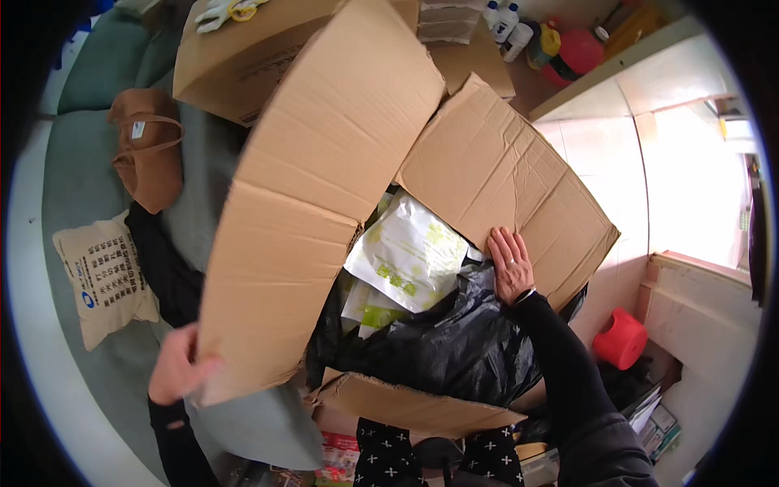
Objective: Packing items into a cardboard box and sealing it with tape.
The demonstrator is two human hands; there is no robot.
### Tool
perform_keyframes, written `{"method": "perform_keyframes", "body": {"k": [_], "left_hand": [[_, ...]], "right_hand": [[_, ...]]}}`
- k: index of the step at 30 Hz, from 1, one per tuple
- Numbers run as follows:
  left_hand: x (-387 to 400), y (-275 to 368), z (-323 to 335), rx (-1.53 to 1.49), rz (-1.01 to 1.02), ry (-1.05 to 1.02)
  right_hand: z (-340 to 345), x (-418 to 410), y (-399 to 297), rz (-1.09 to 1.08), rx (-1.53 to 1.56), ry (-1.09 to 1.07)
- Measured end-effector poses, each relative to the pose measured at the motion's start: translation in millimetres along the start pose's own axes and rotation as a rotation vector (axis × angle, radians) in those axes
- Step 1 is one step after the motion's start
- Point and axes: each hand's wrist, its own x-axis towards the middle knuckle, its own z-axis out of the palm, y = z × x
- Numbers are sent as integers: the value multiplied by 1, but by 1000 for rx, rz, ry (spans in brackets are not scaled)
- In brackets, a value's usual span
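Note:
A large cardboard box stands before me with its flaps spread. My left hand grips the lower outer corner of the broad left flap, thumb on the near face; the hand is slightly blurred. My right hand lies flat with fingers extended, touching the lower edge of the right flap. Inside the box, a black plastic bag lies bunched up. White plastic packets with green print show in its opening. The near flap folds out towards my legs. The box's floor is hidden.
A grey-green sofa on the left holds a brown bag and a printed cushion. Behind stands another cardboard box with gloves on top. Several bottles stand at the back. A red plastic stool is at right.

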Motion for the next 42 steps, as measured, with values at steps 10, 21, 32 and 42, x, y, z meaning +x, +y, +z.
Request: {"method": "perform_keyframes", "body": {"k": [10, 21, 32, 42], "left_hand": [[7, 106, 101, 207, 219, 1], [32, 132, 103, 364, 226, 222], [63, 99, 55, -208, 32, 343], [41, 135, 257, 1043, 514, 270]], "right_hand": [[-27, 0, 2, 11, 108, -11], [-84, 128, 99, 246, 88, 509], [-25, 127, 69, 527, 36, 43], [9, 111, 35, 520, -219, 152]]}}
